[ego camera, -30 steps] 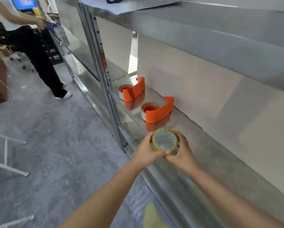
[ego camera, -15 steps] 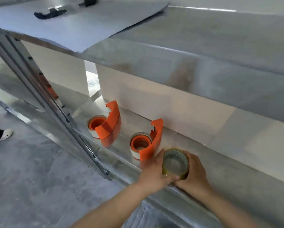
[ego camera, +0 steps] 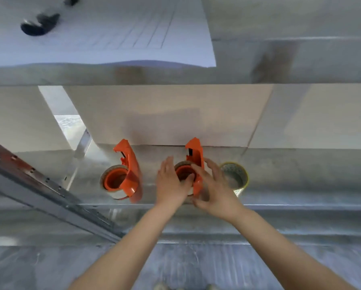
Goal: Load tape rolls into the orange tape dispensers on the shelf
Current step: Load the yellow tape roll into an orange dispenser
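Two orange tape dispensers stand on the metal shelf [ego camera: 301, 185], each with a roll on its hub. The left dispenser [ego camera: 125, 176] is untouched. My left hand [ego camera: 171, 185] holds the right dispenser [ego camera: 195, 151] from its left side, thumb inside the orange hub. My right hand [ego camera: 215, 191] lies against that dispenser's right side, fingers spread, index finger across the orange body. A loose yellowish tape roll [ego camera: 236, 174] lies flat on the shelf just right of my right hand, free of both hands.
A slanted metal shelf post [ego camera: 50, 191] crosses at the left. The upper shelf [ego camera: 259, 74] overhangs, with a paper sheet [ego camera: 112, 38] and a black object [ego camera: 39, 24] on it. A beige back wall [ego camera: 175, 116] closes the shelf behind the dispensers.
Both hands held the yellowish roll before; it now lies on the shelf, let go. Both hands have moved left onto the right dispenser. My view has swung round to face the shelf.
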